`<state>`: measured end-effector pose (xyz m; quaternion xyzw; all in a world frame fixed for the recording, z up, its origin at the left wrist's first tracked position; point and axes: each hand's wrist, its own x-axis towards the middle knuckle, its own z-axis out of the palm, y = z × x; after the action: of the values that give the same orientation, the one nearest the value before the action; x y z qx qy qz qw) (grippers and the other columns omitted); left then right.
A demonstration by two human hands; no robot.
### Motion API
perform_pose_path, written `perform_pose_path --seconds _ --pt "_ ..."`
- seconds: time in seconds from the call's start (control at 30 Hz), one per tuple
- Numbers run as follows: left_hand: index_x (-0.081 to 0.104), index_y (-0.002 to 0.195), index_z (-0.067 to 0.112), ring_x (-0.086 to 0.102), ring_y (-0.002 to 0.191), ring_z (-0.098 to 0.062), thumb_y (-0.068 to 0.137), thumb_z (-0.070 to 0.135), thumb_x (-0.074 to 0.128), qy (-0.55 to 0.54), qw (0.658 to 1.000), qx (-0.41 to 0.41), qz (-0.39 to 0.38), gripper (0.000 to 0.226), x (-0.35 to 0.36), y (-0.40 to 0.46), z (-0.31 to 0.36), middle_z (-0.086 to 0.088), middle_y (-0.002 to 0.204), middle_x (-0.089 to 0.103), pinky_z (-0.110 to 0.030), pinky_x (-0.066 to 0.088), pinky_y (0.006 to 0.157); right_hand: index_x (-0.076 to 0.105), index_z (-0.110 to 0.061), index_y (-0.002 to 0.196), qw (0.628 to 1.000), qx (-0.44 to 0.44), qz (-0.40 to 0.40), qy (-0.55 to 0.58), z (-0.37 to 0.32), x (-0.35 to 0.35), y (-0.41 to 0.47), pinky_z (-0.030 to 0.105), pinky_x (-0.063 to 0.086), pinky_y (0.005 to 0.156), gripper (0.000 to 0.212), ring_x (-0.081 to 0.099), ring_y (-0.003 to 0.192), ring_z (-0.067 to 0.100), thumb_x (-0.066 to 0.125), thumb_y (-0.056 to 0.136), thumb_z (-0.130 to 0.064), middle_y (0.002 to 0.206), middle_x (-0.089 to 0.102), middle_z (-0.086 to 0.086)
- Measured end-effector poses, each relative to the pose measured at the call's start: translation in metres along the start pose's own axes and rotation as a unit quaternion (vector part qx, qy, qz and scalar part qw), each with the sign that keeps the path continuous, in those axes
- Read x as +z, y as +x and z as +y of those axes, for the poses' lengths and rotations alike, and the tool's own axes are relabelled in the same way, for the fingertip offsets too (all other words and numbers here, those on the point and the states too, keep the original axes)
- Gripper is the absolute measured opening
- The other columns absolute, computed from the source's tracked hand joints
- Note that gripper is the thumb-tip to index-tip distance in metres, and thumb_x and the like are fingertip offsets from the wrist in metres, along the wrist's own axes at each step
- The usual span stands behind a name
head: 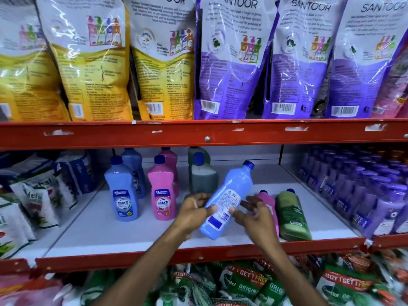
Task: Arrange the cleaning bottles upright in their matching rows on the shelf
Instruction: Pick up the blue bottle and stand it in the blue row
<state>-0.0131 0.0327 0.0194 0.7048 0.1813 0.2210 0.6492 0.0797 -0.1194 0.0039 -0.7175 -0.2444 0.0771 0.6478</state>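
Centre frame: your left hand (194, 208) grips tilted blue bottle (227, 202) above the shelf (132, 235); right hand (254, 214) open, fingertips touching it. Risk: bottle slips w/ one-hand grip, toppling pink bottle (268, 208).

Three rows of upright bottles (162, 191) stand left of two lying bottles (291, 215).

Bright, even overhead light throws white glare streaks across the glossy yellow and purple plastic refill pouches (231, 58) on the upper shelf, while wide-angle distortion bows the red metal shelf edge (198, 133) and softens the frame's corners and the purple bottles (353, 191) at right.
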Motion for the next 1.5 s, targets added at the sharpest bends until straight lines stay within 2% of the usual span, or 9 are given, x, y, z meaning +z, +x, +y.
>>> perform_pose_path --seconds 0.13,0.33,0.4,0.5,0.7,0.97,1.13,1.27,1.5 --pt "0.056 0.117 0.008 0.072 0.089 -0.016 0.088 -0.005 0.061 -0.025 0.997 0.070 0.000 0.031 -0.065 -0.041 0.007 -0.007 0.106 0.074 -0.026 0.062 0.077 0.067 -0.012 0.109 0.993 -0.050 -0.057 0.093 -0.029 0.056 -0.023 0.038 0.062 0.076 0.037 0.074 0.086 0.020 0.077 0.076 0.000 0.096 0.077 -0.003" --pt "0.053 0.121 0.021 0.068 0.109 -0.012 0.092 0.004 0.060 0.058 0.986 0.130 0.087 0.034 -0.165 -0.077 -0.016 0.001 0.120 0.068 -0.032 0.059 0.092 0.066 -0.021 0.107 0.987 -0.131 -0.083 0.049 -0.048 0.165 -0.051 0.015 0.055 0.069 0.039 0.070 0.086 -0.001 0.079 0.075 -0.004 0.099 0.074 -0.011" --pt "0.052 0.123 0.020 0.068 0.110 -0.011 0.090 0.019 0.065 0.061 0.983 0.139 0.102 0.035 -0.191 -0.083 -0.025 0.001 0.122 0.067 -0.030 0.059 0.091 0.067 -0.017 0.112 0.985 -0.142 -0.091 0.032 -0.048 0.197 -0.056 0.018 0.057 0.071 0.040 0.070 0.089 0.000 0.079 0.075 -0.005 0.103 0.074 -0.010" --pt "0.053 0.123 0.012 0.070 0.103 -0.006 0.069 0.064 0.072 0.060 0.978 0.151 0.130 0.077 -0.221 -0.085 -0.037 0.000 0.118 0.068 -0.018 0.057 0.080 0.066 -0.017 0.116 0.982 -0.164 -0.093 -0.011 -0.047 0.238 -0.056 0.021 0.058 0.073 0.043 0.069 0.091 0.002 0.079 0.076 -0.008 0.105 0.074 -0.007" --pt "0.050 0.119 0.019 0.066 0.099 0.005 0.095 0.003 0.056 0.115 0.976 0.121 0.141 0.030 -0.244 -0.059 -0.066 0.005 0.117 0.064 -0.010 0.054 0.076 0.062 -0.020 0.115 0.977 -0.181 -0.075 -0.079 -0.033 0.273 -0.045 0.028 0.060 0.074 0.041 0.070 0.091 0.010 0.073 0.079 -0.003 0.104 0.076 -0.002" --pt "0.059 0.087 0.012 0.061 0.083 -0.014 0.092 -0.007 0.049 0.097 0.984 0.062 0.133 0.022 -0.262 -0.054 -0.070 -0.008 0.088 0.068 -0.025 0.046 0.074 0.061 -0.017 0.092 0.981 -0.185 0.007 -0.066 -0.026 0.278 -0.052 0.013 0.050 0.060 0.018 0.065 0.076 0.012 0.070 0.080 -0.006 0.086 0.064 -0.006" --pt "0.063 0.076 0.016 0.064 0.090 -0.003 0.089 -0.015 0.044 0.133 0.983 0.085 0.094 0.039 -0.274 -0.052 -0.076 0.021 0.092 0.072 -0.023 0.047 0.079 0.060 -0.021 0.115 0.977 -0.132 -0.169 0.001 -0.022 0.276 -0.053 0.011 0.053 0.074 0.046 0.066 0.092 0.001 0.066 0.074 -0.001 0.105 0.069 -0.006" --pt "0.053 0.091 0.016 0.067 0.096 -0.021 0.083 -0.004 0.066 0.151 0.971 0.114 0.145 0.025 -0.266 -0.052 -0.073 0.000 0.090 0.066 -0.036 0.056 0.080 0.060 -0.020 0.121 0.961 -0.149 -0.228 -0.039 -0.022 0.273 -0.038 0.014 0.054 0.079 0.049 0.066 0.096 0.010 0.077 0.076 -0.012 0.115 0.068 0.005" --pt "0.061 0.117 0.021 0.071 0.092 -0.007 0.074 0.020 0.083 0.190 0.962 0.106 0.167 0.048 -0.263 -0.057 -0.070 0.003 0.103 0.074 -0.030 0.062 0.078 0.062 -0.009 0.122 0.969 -0.117 -0.212 -0.040 -0.015 0.268 -0.020 0.011 0.053 0.079 0.037 0.066 0.104 0.020 0.068 0.086 -0.006 0.117 0.069 0.005"
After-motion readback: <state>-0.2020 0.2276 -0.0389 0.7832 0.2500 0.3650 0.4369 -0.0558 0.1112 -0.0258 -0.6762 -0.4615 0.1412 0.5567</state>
